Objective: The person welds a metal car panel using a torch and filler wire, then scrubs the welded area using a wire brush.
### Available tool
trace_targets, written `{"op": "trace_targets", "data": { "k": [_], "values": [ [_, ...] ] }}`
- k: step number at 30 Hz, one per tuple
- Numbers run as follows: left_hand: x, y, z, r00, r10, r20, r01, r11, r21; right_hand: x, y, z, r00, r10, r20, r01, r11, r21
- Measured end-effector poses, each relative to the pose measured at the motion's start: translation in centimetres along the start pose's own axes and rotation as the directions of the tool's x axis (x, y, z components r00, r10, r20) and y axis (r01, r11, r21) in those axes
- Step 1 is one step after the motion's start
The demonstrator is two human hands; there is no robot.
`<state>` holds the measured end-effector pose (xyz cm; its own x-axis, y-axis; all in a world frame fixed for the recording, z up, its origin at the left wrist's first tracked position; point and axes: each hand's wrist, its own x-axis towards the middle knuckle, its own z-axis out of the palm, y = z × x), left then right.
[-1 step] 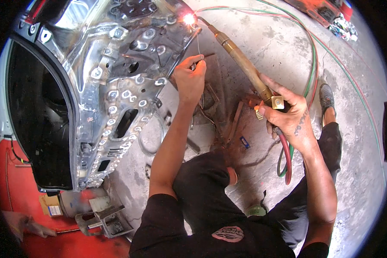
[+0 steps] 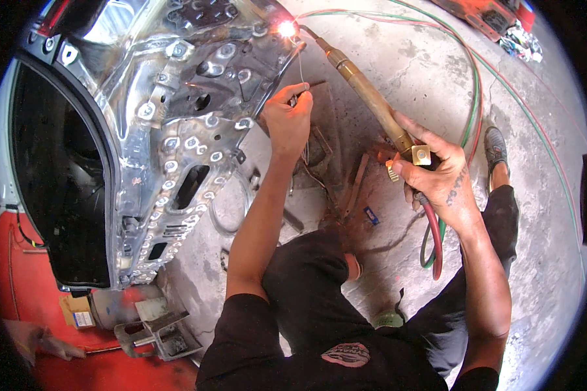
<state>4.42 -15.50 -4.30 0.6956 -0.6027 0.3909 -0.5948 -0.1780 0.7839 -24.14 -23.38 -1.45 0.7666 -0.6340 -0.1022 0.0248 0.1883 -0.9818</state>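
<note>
A brass gas welding torch [image 2: 365, 93] is gripped in my right hand [image 2: 447, 176], its handle slanting up and to the left. At its bent tip a bright flame glows against the upper right corner of a bare metal car body panel [image 2: 195, 72]. My left hand [image 2: 290, 120] pinches a thin filler rod [image 2: 301, 65] just below that corner, and the rod rises toward the glow. The glare hides the exact spot where flame, rod and metal meet. Red and green hoses [image 2: 430, 228] hang from the torch's rear end below my right hand.
Green and red hoses [image 2: 473, 85] run over the concrete floor [image 2: 398, 58] at the right. A black-framed opening [image 2: 62, 169] lies left of the panel. Below it are a metal bracket [image 2: 169, 342] and a red surface [image 2: 111, 371]. Metal scraps [image 2: 355, 186] lie between my arms.
</note>
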Motion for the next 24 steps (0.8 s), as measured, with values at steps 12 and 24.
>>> {"op": "trace_targets", "data": {
  "k": [12,24],
  "values": [
    [0.06,0.08,-0.16,1.000,0.003,0.017,-0.003,1.000,-0.020,0.15,0.31,0.05,0.999,-0.038,0.003,0.038,0.999,-0.015],
    [0.18,-0.45,-0.14,1.000,0.017,0.007,-0.017,1.000,-0.015,0.07,-0.03,0.05,1.000,-0.003,0.012,0.003,1.000,-0.012]
  ]
}}
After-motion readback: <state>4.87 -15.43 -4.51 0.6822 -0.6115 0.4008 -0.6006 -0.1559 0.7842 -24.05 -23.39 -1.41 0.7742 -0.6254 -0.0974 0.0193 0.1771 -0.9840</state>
